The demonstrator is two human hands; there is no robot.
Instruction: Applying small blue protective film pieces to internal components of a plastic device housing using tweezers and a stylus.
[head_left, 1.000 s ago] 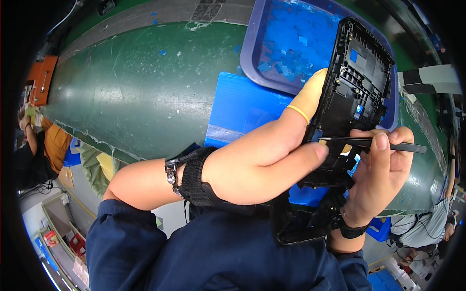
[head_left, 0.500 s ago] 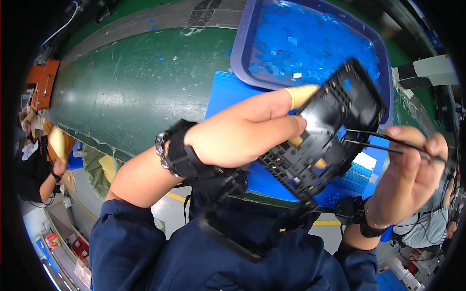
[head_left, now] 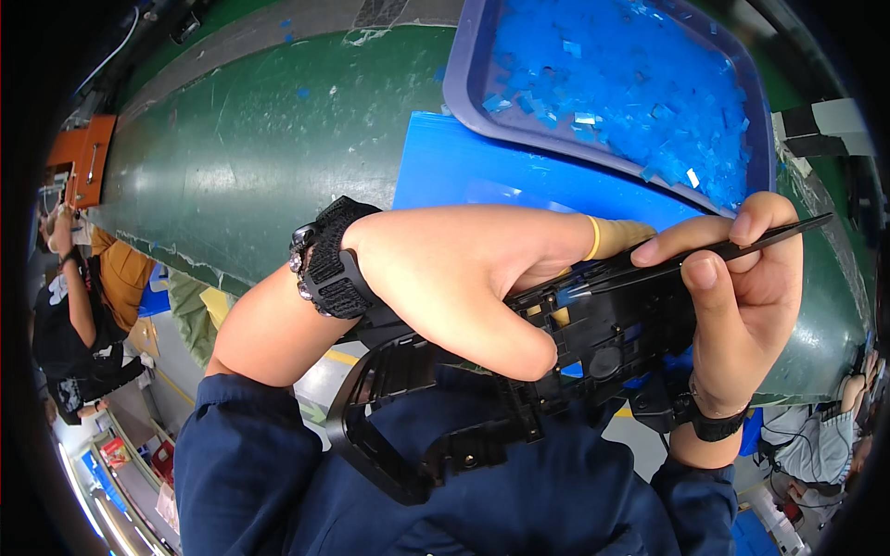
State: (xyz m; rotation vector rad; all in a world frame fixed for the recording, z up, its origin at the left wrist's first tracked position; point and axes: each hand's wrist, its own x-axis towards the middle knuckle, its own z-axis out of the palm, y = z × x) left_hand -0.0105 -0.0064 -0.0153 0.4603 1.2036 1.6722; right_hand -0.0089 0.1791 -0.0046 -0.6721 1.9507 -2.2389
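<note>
A black plastic housing [head_left: 621, 338] is gripped by my left hand [head_left: 454, 269], the thumb lying over its inner side and the other fingers mostly hidden behind it. A yellow finger cot covers one fingertip. In my right hand [head_left: 746, 296], dark tweezers [head_left: 667, 266] are pinched between thumb and fingers. Their tips reach into the housing close to my left thumb. At the tips is a small bit of blue; whether the tweezers grip it cannot be made out. A black frame-like part [head_left: 380, 445] hangs below my left wrist, beside the housing.
Beyond my hands, a purple-grey tray [head_left: 461, 79] holds many small blue film pieces [head_left: 612, 83]. It overlaps a blue board [head_left: 440, 171] on the green table [head_left: 232, 157]. An orange box [head_left: 88, 162] stands far left; another person [head_left: 79, 315] is beyond the table's left edge.
The housing has tilted from steeply raised to nearly level and come lower. My right hand has brought the tweezer tips leftward, from the housing's middle to near my left thumb.
</note>
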